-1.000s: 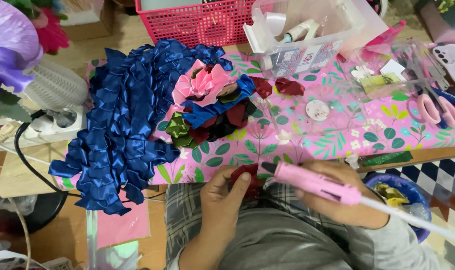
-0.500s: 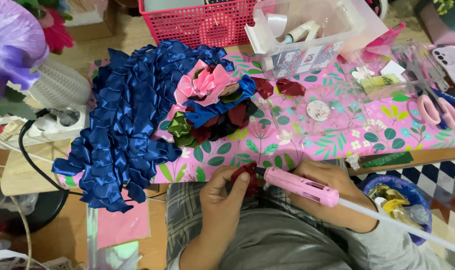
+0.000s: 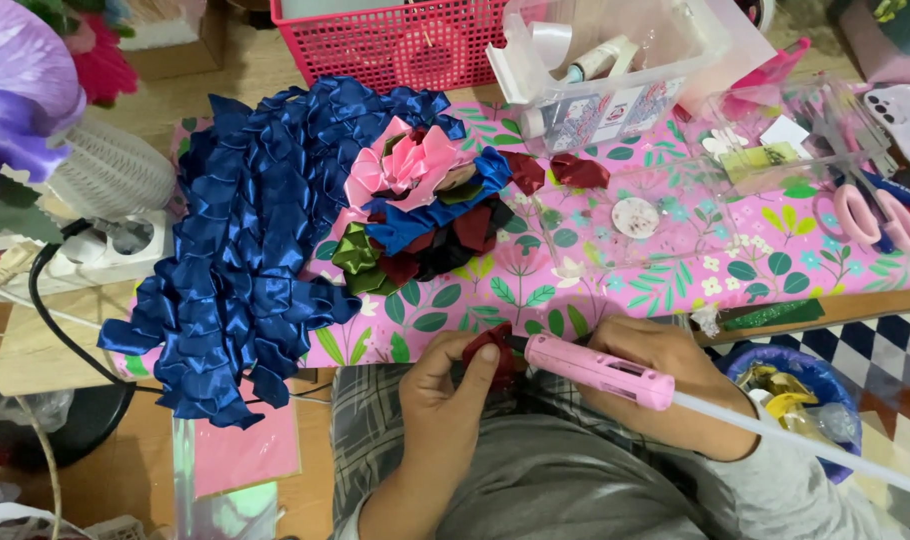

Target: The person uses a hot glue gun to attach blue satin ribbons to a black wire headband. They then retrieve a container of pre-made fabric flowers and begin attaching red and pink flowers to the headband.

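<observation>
My left hand (image 3: 441,400) pinches a small dark red ribbon piece (image 3: 492,347) just below the table's front edge. My right hand (image 3: 665,398) grips a pink glue gun (image 3: 597,369) whose nozzle touches that ribbon piece; a white glue stick (image 3: 805,446) trails out to the lower right. On the table above lies a big heap of folded blue satin ribbon petals (image 3: 255,240). Beside it sits a smaller pile of pink, green, dark red and black petals (image 3: 420,215).
The low table has a pink floral cover (image 3: 615,280). A pink basket (image 3: 395,40), clear plastic boxes (image 3: 605,60), pink-handled scissors (image 3: 875,215) and a phone (image 3: 905,110) lie at the back and right. A white power strip (image 3: 125,245) sits left, a blue bin (image 3: 795,385) at right.
Both hands have stayed at the table's front edge. The glue gun has shifted slightly, its nozzle still against the red ribbon piece.
</observation>
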